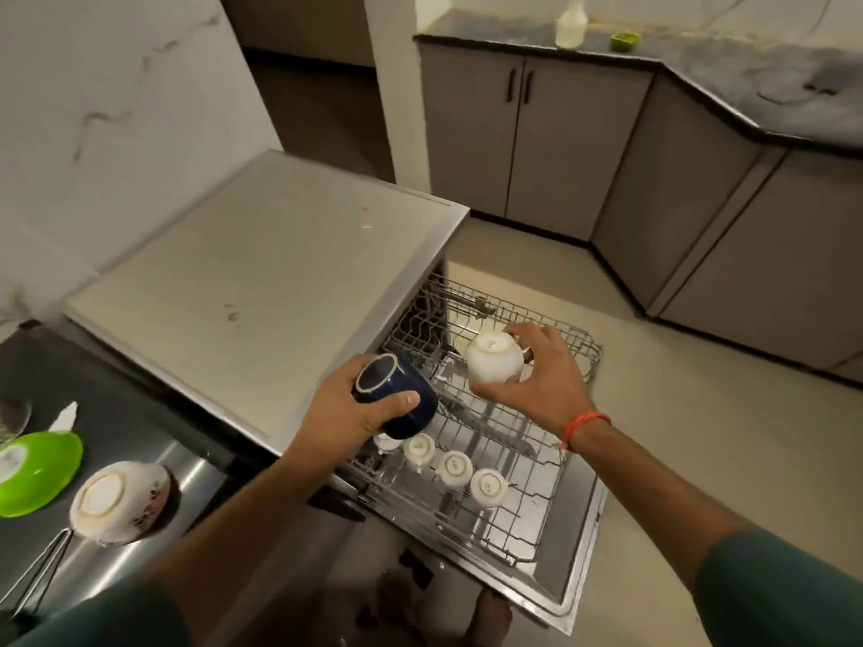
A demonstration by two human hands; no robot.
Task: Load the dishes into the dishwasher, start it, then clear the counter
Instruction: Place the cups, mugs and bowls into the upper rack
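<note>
The dishwasher (280,254) stands open with its wire rack (537,497) pulled out over the lowered door. My left hand (348,408) grips a dark blue cup (401,396), upside down, at the rack's near left edge. My right hand (544,371) holds a white cup (492,364), bottom up, above the middle of the rack. Several white cups (455,469) sit upside down in a row along the rack's front. On the steel counter (140,464) at the left lie a green bowl (39,473) and a white flowered bowl (119,502), both upside down.
Metal tongs (39,572) lie at the counter's front. A glass (14,415) stands behind the green bowl. Grey cabinets (537,142) under a dark worktop run along the far and right sides, with a spray bottle (569,21) and a small green dish (626,41) on top.
</note>
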